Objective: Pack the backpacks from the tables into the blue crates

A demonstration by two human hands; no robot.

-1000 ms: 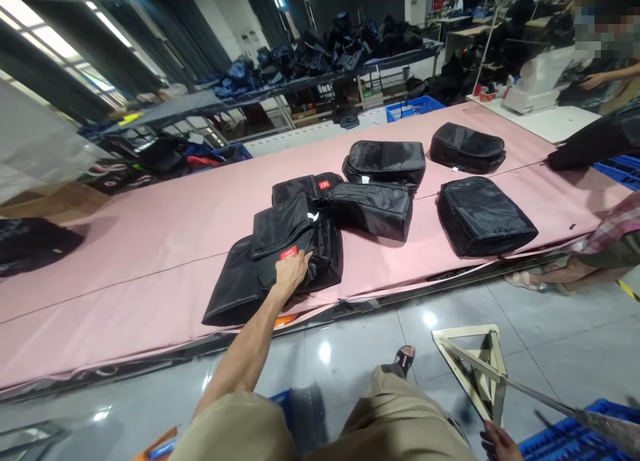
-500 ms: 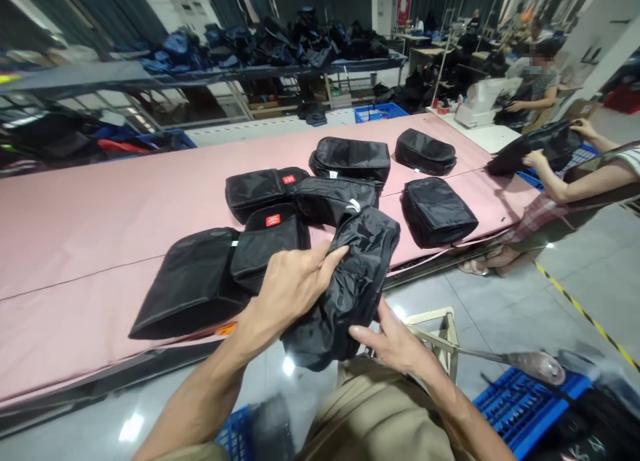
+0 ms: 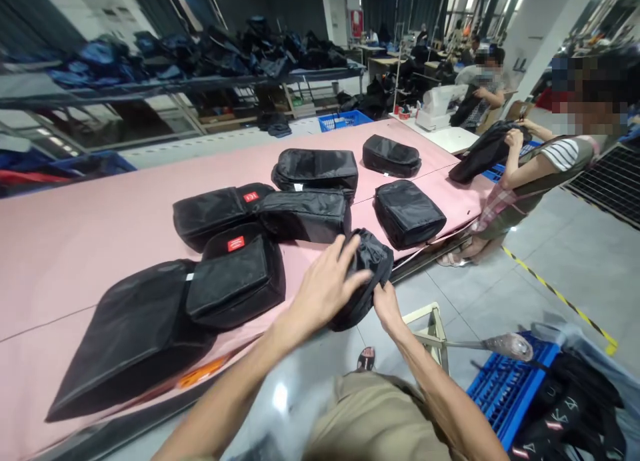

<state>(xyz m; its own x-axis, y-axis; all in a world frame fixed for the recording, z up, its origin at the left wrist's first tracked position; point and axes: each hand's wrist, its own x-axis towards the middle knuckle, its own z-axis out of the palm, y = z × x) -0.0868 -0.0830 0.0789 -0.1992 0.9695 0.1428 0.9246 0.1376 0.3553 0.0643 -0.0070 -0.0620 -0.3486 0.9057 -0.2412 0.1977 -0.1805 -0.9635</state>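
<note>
At the pink table's near edge I have a crumpled black fabric bag point(image 3: 367, 254), its side folded and bunched. My right hand point(image 3: 389, 306) is closed on the bag's lower right edge. Across its left part lies my left hand point(image 3: 327, 277), fingers spread and not wrapped round it. Just behind is a boxy black bag point(image 3: 306, 214). To the left sit a black bag with a red label point(image 3: 233, 281) and a larger black bag point(image 3: 135, 321). Another black bag point(image 3: 410, 213) stands to the right of my hands.
More black bags point(image 3: 317, 167) rest on the pink table point(image 3: 100, 221). A co-worker point(image 3: 545, 164) handles a dark bag at the table's right end. Low on the right are a metal stand point(image 3: 433, 321) and a blue crate point(image 3: 515, 381). A sewing machine point(image 3: 435, 107) stands behind.
The held bag has become more compact. My left hand has gone from gripping it to lying spread on it. The view has swung right, showing more of the co-worker.
</note>
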